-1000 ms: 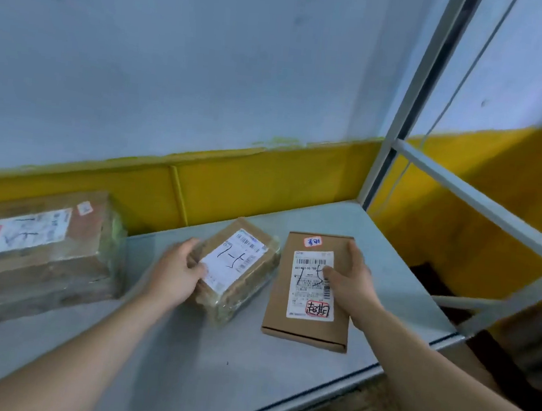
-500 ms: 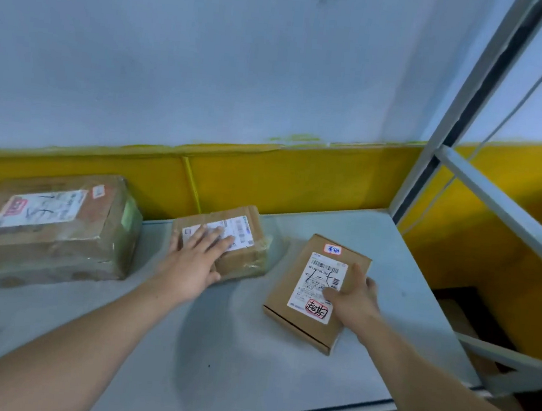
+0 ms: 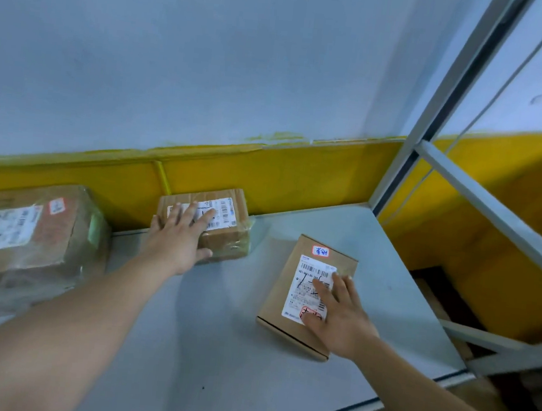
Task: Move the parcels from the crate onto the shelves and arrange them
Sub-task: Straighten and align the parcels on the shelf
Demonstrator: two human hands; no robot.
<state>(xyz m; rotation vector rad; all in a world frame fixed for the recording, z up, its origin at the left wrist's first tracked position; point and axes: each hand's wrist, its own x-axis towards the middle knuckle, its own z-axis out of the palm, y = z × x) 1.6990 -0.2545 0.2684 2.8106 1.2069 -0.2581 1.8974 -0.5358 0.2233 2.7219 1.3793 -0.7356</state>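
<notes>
**Pressing flat palms on two shelf parcels**

A large taped parcel (image 3: 21,241) sits at nine o'clock on the grey shelf (image 3: 215,359), its label facing up. Toward twelve o'clock, a small taped parcel (image 3: 230,238) stands against the yellow wall band (image 3: 299,171). The left hand (image 3: 176,242) lies on it with straight, spread fingers across the label and the thumb on the near face, gripping nothing. At three o'clock, apart from the small parcel, a flat cardboard parcel (image 3: 283,284) lies skewed. The right hand (image 3: 341,318) rests on its label, fingers extended and splayed, not curled round it. At one o'clock a grey shelf post (image 3: 438,105) rises.
</notes>
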